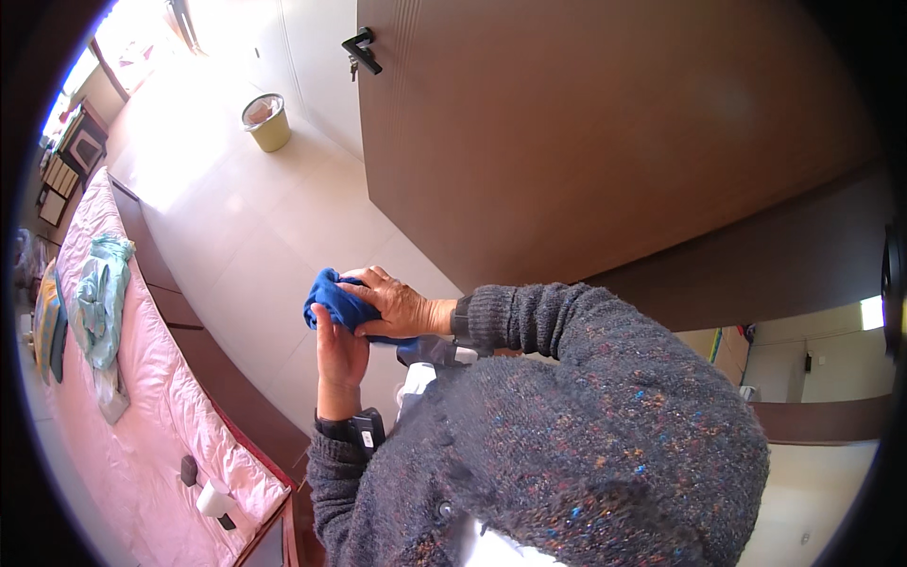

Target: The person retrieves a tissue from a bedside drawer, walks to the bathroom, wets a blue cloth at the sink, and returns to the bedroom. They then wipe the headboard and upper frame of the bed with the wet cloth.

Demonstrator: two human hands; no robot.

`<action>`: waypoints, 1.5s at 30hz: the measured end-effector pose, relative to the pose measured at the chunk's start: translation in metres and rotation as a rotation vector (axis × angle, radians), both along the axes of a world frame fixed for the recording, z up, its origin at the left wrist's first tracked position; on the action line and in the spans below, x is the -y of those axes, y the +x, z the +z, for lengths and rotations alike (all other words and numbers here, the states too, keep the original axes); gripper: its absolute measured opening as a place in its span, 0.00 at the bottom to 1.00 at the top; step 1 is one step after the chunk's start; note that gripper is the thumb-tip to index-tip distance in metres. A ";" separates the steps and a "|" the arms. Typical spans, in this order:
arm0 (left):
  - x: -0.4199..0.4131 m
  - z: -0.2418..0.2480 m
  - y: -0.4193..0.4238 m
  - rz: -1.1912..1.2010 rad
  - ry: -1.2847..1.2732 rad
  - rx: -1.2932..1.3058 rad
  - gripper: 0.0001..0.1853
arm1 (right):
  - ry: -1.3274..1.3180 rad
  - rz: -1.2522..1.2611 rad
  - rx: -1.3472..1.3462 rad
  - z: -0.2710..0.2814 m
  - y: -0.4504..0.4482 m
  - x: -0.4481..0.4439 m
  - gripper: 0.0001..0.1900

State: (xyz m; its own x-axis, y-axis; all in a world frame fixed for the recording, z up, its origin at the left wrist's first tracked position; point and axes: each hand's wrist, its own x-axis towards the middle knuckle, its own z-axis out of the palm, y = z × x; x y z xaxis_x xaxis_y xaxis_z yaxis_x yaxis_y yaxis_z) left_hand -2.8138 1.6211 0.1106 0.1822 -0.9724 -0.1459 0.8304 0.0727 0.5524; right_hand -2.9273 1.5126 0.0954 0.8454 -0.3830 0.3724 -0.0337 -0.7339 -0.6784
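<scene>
A bunched dark blue cloth (329,294) is held between both hands, above the tiled floor. My right hand (397,305) lies over its near side, fingers curled along the top and thumb pressed against it. From below, my left hand (341,361) supports the bundle with its thumb up against the folds; its other fingers are mostly hidden. A strip of the same blue shows beneath my right wrist. What the cloth may be wrapped around, if anything, cannot be seen.
A brown door (567,142) with a black lever handle (363,51) and keys stands at right. On the left is a bed with a pink cover (163,397), bearing a pale green garment (103,301) and a white roll (215,498). A yellow-green bin (269,133) stands on the floor.
</scene>
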 end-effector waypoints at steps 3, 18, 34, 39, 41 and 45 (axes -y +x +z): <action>0.026 0.009 0.027 -0.106 -0.034 -0.024 0.38 | 0.359 -0.077 0.057 -0.001 0.025 0.029 0.26; 0.058 0.024 0.113 0.532 0.428 1.902 0.31 | 1.702 0.346 -0.133 0.041 0.175 0.073 0.39; -0.041 0.018 0.313 0.799 -0.018 0.170 0.33 | 1.148 0.567 -0.237 0.010 0.404 -0.025 0.33; -0.096 0.009 0.349 0.669 0.100 0.503 0.32 | 1.635 0.405 -0.544 -0.002 0.485 -0.030 0.24; -0.124 0.001 0.361 0.717 0.166 0.418 0.32 | 1.715 0.548 -0.731 -0.004 0.519 -0.030 0.25; -0.192 -0.039 0.378 1.074 0.472 0.207 0.30 | 1.724 0.727 -0.724 0.002 0.587 -0.029 0.30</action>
State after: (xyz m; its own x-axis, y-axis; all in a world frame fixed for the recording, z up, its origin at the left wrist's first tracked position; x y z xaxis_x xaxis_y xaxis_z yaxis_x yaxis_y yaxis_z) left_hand -2.4361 1.8126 0.0715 0.9328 -0.1660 -0.3199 0.3604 0.4302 0.8277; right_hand -2.3405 1.5416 0.0976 0.7745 0.5205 -0.3595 -0.6262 0.5501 -0.5525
